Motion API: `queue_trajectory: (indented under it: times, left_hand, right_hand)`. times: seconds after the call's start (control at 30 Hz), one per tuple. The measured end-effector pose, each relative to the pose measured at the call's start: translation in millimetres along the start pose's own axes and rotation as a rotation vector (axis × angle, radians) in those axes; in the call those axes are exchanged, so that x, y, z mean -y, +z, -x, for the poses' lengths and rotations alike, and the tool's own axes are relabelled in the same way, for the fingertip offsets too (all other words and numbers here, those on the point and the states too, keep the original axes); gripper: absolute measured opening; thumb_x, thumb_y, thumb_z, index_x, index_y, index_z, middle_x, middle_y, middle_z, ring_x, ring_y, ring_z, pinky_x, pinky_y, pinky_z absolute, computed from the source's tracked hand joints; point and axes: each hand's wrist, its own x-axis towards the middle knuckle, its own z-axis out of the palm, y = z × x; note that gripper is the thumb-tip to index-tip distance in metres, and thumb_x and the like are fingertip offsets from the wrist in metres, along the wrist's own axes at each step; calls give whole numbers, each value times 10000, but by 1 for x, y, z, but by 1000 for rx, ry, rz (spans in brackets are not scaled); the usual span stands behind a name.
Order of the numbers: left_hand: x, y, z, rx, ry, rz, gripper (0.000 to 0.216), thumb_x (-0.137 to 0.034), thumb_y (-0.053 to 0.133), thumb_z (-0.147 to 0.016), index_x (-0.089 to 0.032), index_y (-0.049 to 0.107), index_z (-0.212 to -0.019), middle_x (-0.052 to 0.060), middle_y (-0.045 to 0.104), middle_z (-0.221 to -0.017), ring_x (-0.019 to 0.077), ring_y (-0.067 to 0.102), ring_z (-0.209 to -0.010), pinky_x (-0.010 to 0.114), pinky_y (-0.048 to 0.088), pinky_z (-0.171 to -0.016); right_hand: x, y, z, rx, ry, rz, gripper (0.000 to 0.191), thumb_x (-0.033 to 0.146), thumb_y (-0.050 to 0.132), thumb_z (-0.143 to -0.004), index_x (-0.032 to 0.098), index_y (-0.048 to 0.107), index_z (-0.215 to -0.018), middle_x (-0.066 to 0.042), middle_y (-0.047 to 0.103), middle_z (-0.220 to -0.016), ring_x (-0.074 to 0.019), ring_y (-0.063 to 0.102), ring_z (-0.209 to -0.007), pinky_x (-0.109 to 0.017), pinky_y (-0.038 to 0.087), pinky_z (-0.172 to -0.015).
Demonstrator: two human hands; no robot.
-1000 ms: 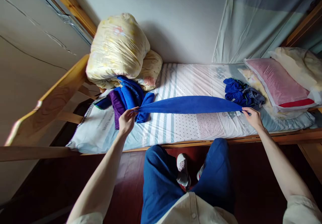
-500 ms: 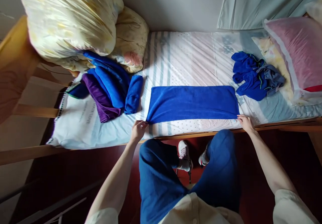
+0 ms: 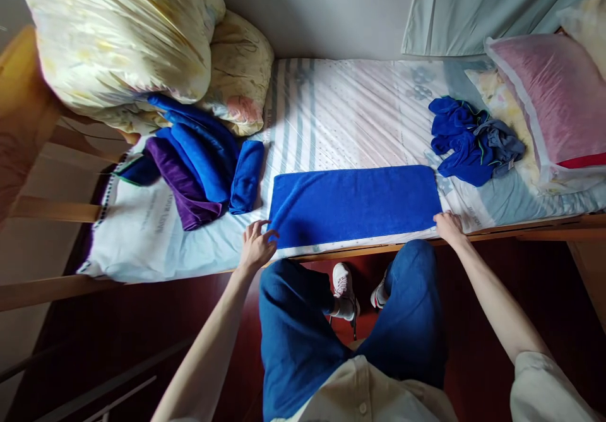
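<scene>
Lying flat in the lower middle of the frame, the blue towel is folded into a long band on the striped mattress, its near edge running along the wooden bed rail. The left hand sits at the towel's lower-left corner, fingers loosely spread and curled, fingertips touching the cloth's edge; it does not appear to pinch anything. The right hand rests at the lower-right corner, fingers together and laid on the mattress just beside the towel's end; whether it grips the corner cannot be told.

Left of the towel, a small rolled blue towel lies just apart from it, and further left sits a heap of blue and purple towels. Above that heap, in the upper left of the frame, a bagged yellow quilt leans over it. Toward the upper right, a crumpled pile of blue and grey clothes lies near a pink pillow in a clear cover. At the bottom of the frame are the person's blue trousers and white shoes over a dark red floor.
</scene>
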Motion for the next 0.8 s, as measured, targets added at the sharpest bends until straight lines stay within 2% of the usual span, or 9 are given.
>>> queue_trajectory:
  times: [0.07, 0.13, 0.23, 0.3, 0.37, 0.43, 0.53, 0.67, 0.8]
  left_hand:
    - [-42, 18, -20, -94, 3, 69, 298, -182, 538, -829, -216, 773, -1009, 150, 575, -1422, 377, 447, -1402, 594, 373, -1173]
    - [-89, 45, -33, -150, 4, 142, 389, -215, 503, -903, -210, 722, -1224, 148, 527, -1518, 351, 383, -1489, 572, 328, -1223]
    - [-147, 85, -28, -116, 27, 216, 523, -250, 442, -965, -178, 571, -1467, 165, 399, -1652, 332, 276, -1577, 575, 255, -1269]
    - [-166, 99, -9, -86, 15, 220, 590, -246, 417, -978, -174, 470, -1562, 156, 372, -1674, 314, 247, -1596, 572, 199, -1297]
    - [-172, 101, 14, -70, 5, 207, 627, -246, 408, -986, -170, 403, -1608, 143, 382, -1671, 295, 242, -1601, 545, 165, -1318]
    - [-172, 95, 33, -65, 10, 204, 628, -269, 413, -995, -162, 397, -1614, 139, 404, -1658, 286, 246, -1600, 515, 158, -1326]
    - [-173, 84, 48, -88, 9, 217, 601, -318, 416, -1002, -148, 461, -1577, 152, 443, -1630, 293, 264, -1594, 518, 166, -1323]
    - [-179, 77, 50, -160, -8, 226, 574, -310, 391, -990, -149, 532, -1522, 148, 442, -1628, 290, 288, -1585, 547, 200, -1308]
    - [-178, 77, 45, -209, 26, 202, 555, -276, 390, -976, -104, 589, -1465, 170, 459, -1611, 289, 351, -1558, 516, 237, -1301]
  right_hand:
    - [45, 10, -8, -23, -66, -11, 335, 54, 535, -882, 122, 764, -1117, -224, 729, -1228, -338, 621, -1245, -467, 480, -1084]
    - [104, 28, -10, -90, -180, -115, 470, 114, 471, -953, 111, 644, -1390, -195, 612, -1465, -323, 563, -1344, -469, 430, -1175]
    - [199, 66, 3, -107, -390, -360, 575, 141, 397, -998, 143, 471, -1569, -109, 440, -1645, -269, 402, -1524, -460, 316, -1289]
    - [247, 92, 20, -32, -472, -464, 598, 142, 371, -1012, 120, 397, -1609, -94, 345, -1698, -223, 293, -1587, -417, 279, -1315]
    - [272, 112, 40, 54, -508, -504, 612, 145, 357, -1023, 140, 346, -1635, -76, 342, -1698, -198, 266, -1597, -414, 267, -1325]
    - [278, 124, 59, 75, -494, -509, 609, 140, 359, -1026, 152, 350, -1635, -68, 416, -1661, -198, 280, -1592, -422, 269, -1327]
    - [264, 128, 74, 27, -521, -495, 568, 133, 355, -1033, 132, 426, -1597, -78, 491, -1613, -190, 321, -1577, -385, 295, -1319]
    - [238, 125, 70, -69, -645, -479, 512, 150, 326, -1049, 75, 527, -1515, -124, 492, -1604, -162, 375, -1550, -322, 345, -1295]
    - [211, 114, 59, -211, -586, -482, 506, 176, 305, -1063, -7, 548, -1468, -188, 501, -1582, -177, 398, -1539, -328, 364, -1287]
